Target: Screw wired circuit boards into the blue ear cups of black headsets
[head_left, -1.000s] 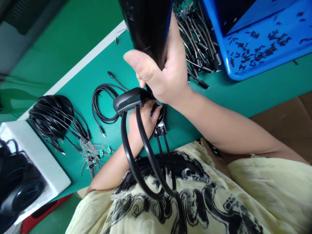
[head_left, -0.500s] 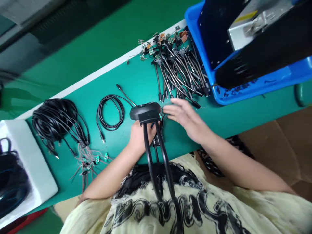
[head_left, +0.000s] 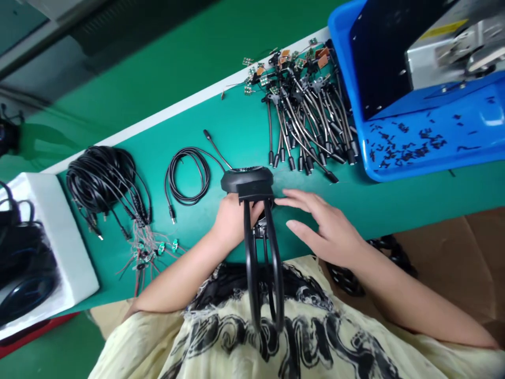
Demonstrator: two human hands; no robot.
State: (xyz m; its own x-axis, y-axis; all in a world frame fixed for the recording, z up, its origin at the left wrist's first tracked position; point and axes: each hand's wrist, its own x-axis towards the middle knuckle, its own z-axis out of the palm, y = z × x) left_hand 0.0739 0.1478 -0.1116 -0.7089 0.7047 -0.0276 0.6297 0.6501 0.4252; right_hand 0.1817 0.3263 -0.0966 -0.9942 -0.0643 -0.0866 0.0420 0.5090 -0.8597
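Around a black headset (head_left: 248, 180) over the near middle of the bench, my left hand (head_left: 232, 217) is closed, its fingers partly hidden behind the earcup and the headband. The headband's long black loops reach toward my body. My right hand (head_left: 321, 221) hovers just right of the earcup with fingers stretched out and thumb apart, holding nothing. From the earcup's left side, a thin microphone boom (head_left: 218, 151) sticks out. A coiled black cable (head_left: 208, 179) lies on the green bench close by.
Microphone booms (head_left: 303, 116) with small circuit boards are heaped at the back. A blue tray (head_left: 373, 171) on the right contains small black pieces and machine parts. At left are a bundle of black cables (head_left: 100, 179) with bare wires and a white foam box (head_left: 73, 242).
My right hand has moved back toward me from the headset, with its thumb now spread. The view has shifted, and a dark shape over the blue tray no longer covers the small black pieces.
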